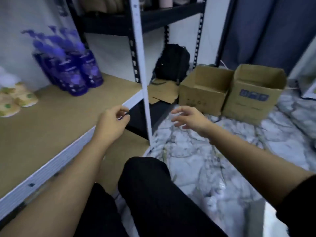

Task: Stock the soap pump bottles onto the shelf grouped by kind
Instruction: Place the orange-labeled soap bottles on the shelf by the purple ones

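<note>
Several purple pump bottles [73, 69] stand grouped at the back of the brown shelf board [56, 113]. Cream bottles with green labels and white pumps [15, 98] stand at the shelf's left edge. My left hand [112, 124] hovers over the shelf's front rim, fingers loosely curled, holding nothing. Above the marble floor, my right hand [189, 119] reaches toward the cardboard boxes with spread, relaxed fingers and is empty. The whole view is blurred.
Two open cardboard boxes [203, 93] [254, 96] stand on the marble floor [196, 159] at right. A black backpack [172, 62] leans behind the white shelf upright [142, 74]. Flattened cardboard lies beside it. A dark curtain hangs at far right. My black-trousered knee is below.
</note>
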